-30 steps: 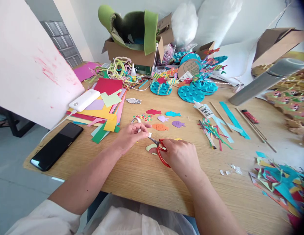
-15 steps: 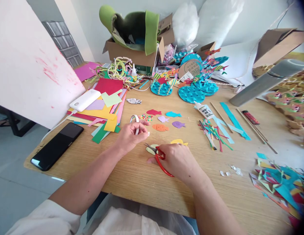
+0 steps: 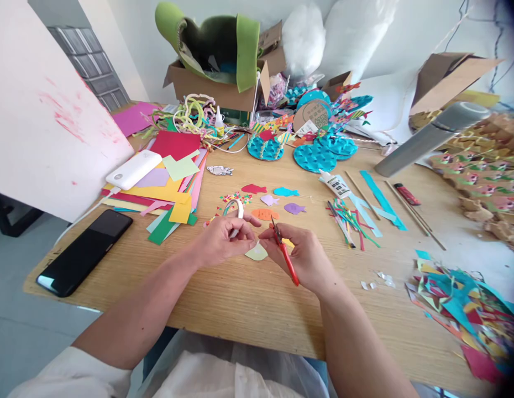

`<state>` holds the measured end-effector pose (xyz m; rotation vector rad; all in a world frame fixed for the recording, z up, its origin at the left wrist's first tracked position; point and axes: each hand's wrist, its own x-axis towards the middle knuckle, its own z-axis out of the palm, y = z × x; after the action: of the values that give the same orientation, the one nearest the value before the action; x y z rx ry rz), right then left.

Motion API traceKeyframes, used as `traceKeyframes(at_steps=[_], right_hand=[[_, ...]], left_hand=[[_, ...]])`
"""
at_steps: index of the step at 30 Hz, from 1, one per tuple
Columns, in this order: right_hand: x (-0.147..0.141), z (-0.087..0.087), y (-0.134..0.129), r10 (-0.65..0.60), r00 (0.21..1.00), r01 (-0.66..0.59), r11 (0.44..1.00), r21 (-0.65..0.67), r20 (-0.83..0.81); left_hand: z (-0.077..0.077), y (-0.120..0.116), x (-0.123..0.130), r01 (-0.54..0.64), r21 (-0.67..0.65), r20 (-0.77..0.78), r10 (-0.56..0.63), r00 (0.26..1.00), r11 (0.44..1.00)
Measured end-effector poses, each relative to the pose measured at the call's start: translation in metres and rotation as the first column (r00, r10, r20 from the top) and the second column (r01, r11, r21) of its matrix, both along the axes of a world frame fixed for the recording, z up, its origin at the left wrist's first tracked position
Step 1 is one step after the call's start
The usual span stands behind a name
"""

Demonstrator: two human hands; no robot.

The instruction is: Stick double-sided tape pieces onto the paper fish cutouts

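Observation:
My left hand is closed, with a white-edged roll of tape hooked over its fingers and its thumb and fingertip pinched. Close beside it, my right hand grips red-handled scissors, blades pointing up and away. Its thumb and fingertip almost meet the left fingertips; any small piece between them is too small to make out. Beneath the fingertips lies a pale green paper fish. A yellow paper piece is mostly covered by my right hand. Just beyond lies an orange paper fish.
Red, blue and purple paper fish lie farther back. Coloured paper, a power bank and a phone are left. Right are a glue tube, grey bottle and paper scraps.
My right hand has lifted from the pale green fish and swung the scissors upright. Its fingertips have come up to those of my left hand. The view has shifted slightly right.

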<state>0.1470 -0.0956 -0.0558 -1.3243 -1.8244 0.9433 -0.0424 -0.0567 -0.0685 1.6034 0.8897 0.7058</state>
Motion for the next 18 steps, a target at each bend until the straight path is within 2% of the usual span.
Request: traceKeyframes(at_steps=[6, 11, 13, 15, 18], right_hand=[[0.0003, -0.0023, -0.0008, 0.035, 0.997, -0.034, 0.999, -0.014, 0.076], [0.0004, -0.0027, -0.0024, 0.040, 0.995, -0.040, 0.999, -0.010, 0.087], [0.0012, -0.0016, -0.0016, -0.020, 0.998, 0.021, 1.000, -0.007, 0.056], [0.0031, -0.0003, 0.0003, -0.144, 0.990, 0.144, 0.990, 0.005, -0.009], [0.0076, 0.0006, 0.0034, -0.348, 0.932, 0.353, 0.935, 0.031, -0.099]], left_hand=[[0.0011, -0.0008, 0.0007, 0.033, 0.047, -0.084, -0.029, 0.996, 0.998], [0.0009, -0.0022, 0.0023, 0.046, 0.073, -0.087, -0.039, 0.995, 0.996], [-0.0007, -0.0015, 0.0012, 0.013, 0.105, -0.078, -0.004, 0.997, 0.994], [-0.0024, 0.0002, -0.0016, -0.034, 0.147, -0.082, 0.047, 0.996, 0.989], [-0.0049, 0.0025, -0.0069, -0.084, 0.203, -0.073, 0.101, 0.992, 0.975]])
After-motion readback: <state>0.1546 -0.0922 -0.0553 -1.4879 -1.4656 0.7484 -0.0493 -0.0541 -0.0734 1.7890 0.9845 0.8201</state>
